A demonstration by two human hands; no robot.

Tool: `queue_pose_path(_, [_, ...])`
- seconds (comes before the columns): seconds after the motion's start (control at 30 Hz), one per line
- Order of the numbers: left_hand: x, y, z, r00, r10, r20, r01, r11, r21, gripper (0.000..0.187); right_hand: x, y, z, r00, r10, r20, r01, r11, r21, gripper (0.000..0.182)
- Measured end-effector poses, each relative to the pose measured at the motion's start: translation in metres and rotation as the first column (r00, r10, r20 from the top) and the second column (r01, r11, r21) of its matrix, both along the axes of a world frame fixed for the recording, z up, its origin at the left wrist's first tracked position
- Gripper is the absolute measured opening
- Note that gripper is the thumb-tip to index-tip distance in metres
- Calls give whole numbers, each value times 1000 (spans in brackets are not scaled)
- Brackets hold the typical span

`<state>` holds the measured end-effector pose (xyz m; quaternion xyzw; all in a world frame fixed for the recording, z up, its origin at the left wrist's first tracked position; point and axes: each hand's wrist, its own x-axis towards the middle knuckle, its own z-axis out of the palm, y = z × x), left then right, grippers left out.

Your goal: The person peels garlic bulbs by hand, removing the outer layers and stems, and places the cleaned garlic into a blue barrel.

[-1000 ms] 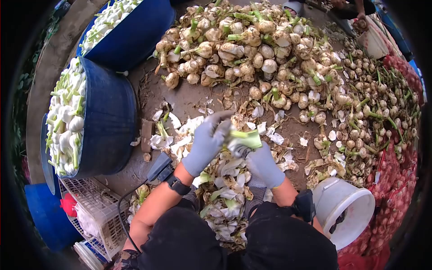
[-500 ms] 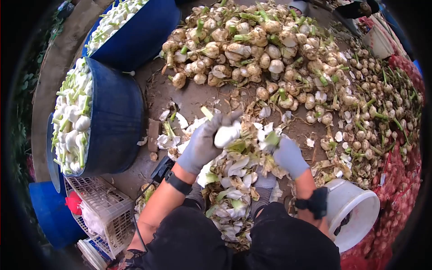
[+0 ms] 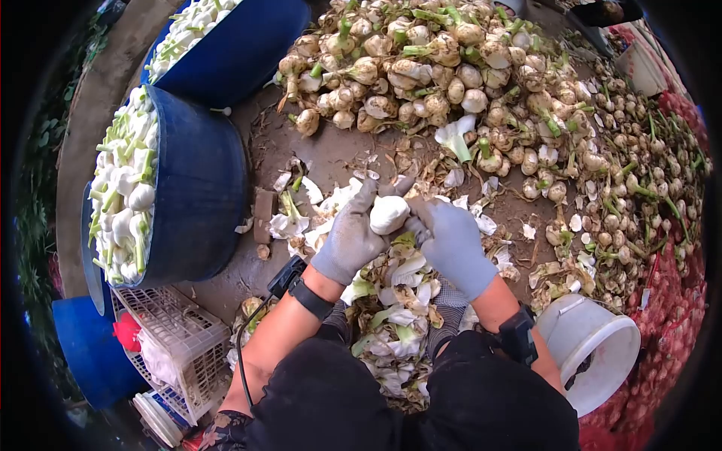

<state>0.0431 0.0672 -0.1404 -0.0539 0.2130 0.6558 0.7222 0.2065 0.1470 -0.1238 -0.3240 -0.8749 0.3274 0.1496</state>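
A clean white garlic bulb (image 3: 389,215) is in the grey-gloved fingers of my left hand (image 3: 350,244), which wrap it from the left and below. My right hand (image 3: 455,248), also gloved, presses its bent fingers against the bulb's right side. Those fingertips are partly hidden. Under both hands, between my feet, lies a heap of peeled garlic skins (image 3: 402,331). A white skin piece with a green end (image 3: 455,137) shows beyond my hands, by the pile of unpeeled garlic (image 3: 421,75).
Blue tubs of white garlic stand on the left, one near (image 3: 199,188) and one farther (image 3: 256,52). Below them is a plastic crate (image 3: 180,338). A white bucket (image 3: 602,338) leans by my right knee. Red mesh sacks (image 3: 669,323) and smaller bulbs (image 3: 624,173) lie to the right.
My right hand has come back left to the bulb. The skin piece it had at its fingers now shows farther off by the pile. My left hand still holds the bulb, slightly farther right.
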Motion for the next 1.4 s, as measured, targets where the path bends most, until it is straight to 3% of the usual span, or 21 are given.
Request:
queue_pose_path(0.1, [-1, 3, 2, 999, 13, 49, -5, 986, -167, 39, 4, -1, 1, 999, 27, 29, -30, 997, 75, 21])
queue_pose_path(0.13, [2, -3, -4, 947, 54, -316, -39, 998, 55, 38, 4, -8, 8, 986, 75, -147, -124, 926, -357, 20])
queue_pose_path(0.17, [-5, 1, -5, 976, 107, -190, -119, 991, -53, 36, 5, -16, 19, 945, 45, -323, -269, 666, -696, 18])
queue_pose_path(0.23, [-20, -1, -29, 976, 186, -113, -197, 976, -91, 36, 7, -20, 47, 882, 232, -410, -443, 702, -558, 18])
queue_pose_path(0.3, [-20, -12, -40, 989, 146, 6, -145, 987, -68, 37, 6, -24, 37, 920, -167, -355, -216, 540, -813, 32])
queue_pose_path(0.33, [-16, -12, -39, 988, 84, 131, -80, 996, -34, 39, 5, -5, 27, 993, -114, -39, 83, 879, -469, 30])
queue_pose_path(0.63, [-4, 0, -35, 993, 114, -16, -114, 969, -218, 52, -11, -6, -7, 979, 86, 185, -89, 996, 5, 23])
queue_pose_path(0.7, [-11, -7, -45, 998, 48, 52, -43, 994, -96, 55, -8, -20, 1, 967, -112, -227, -91, 682, -725, 18])
queue_pose_path(0.77, [-6, -10, -56, 939, 49, -339, -47, 999, 16, 52, -4, -18, 41, 954, -175, -242, -156, 397, -904, 16])
queue_pose_path(0.83, [-5, -3, -39, 959, 201, -202, -251, 932, -262, 47, 8, -1, 46, 700, -428, -572, -334, 512, -791, 21])
queue_pose_path(0.9, [-16, -5, -38, 976, 196, -96, -214, 948, -235, 41, 18, 24, 39, 700, -428, -571, -75, 751, -656, 23])
queue_pose_path(1.0, [-59, 7, -45, 936, 166, 311, -159, 986, -49, 37, 27, 18, -13, 976, -178, -128, 50, 748, -662, 38])
queue_pose_path(1.03, [-66, 21, 9, 885, 366, -289, -342, 930, 132, 39, 29, 13, -19, 999, -16, 43, 39, 775, -630, 39])
queue_pose_path(1.07, [-87, 29, 57, 825, 346, -446, -212, 922, 323, 39, 25, 12, -17, 983, 122, 139, -40, 873, -486, 39])
queue_pose_path(1.1, [-97, 32, 100, 109, 174, -979, -140, 977, 159, 40, 20, 11, -16, 936, 243, 254, -147, 928, -343, 41])
queue_pose_path(1.17, [-122, 51, 138, 784, 540, -305, -437, 830, 346, 37, 0, 39, -29, 982, 9, 188, 28, 980, -196, 42])
queue_pose_path(1.23, [-98, 66, 144, 627, 508, -590, -408, 860, 307, 34, -20, 82, -38, 944, -163, 287, 102, 971, 215, 45])
queue_pose_path(1.27, [-127, 70, 115, 739, 210, -640, -52, 965, 257, 30, -27, 94, -52, 912, -214, 351, 149, 968, 203, 48])
queue_pose_path(1.3, [-78, 76, 109, 574, 148, -805, -201, 979, 37, 28, -32, 103, -64, 873, -260, 414, 195, 962, 192, 50])
queue_pose_path(1.33, [-86, 67, 47, -47, -43, -998, 135, 990, -49, 34, -30, 98, -73, 839, -240, 488, 139, 962, 234, 49])
queue_pose_path(1.4, [-61, 37, -39, -446, -176, -877, 241, 920, -308, 69, -20, 70, -83, 827, -233, 511, 86, 952, 295, 48])
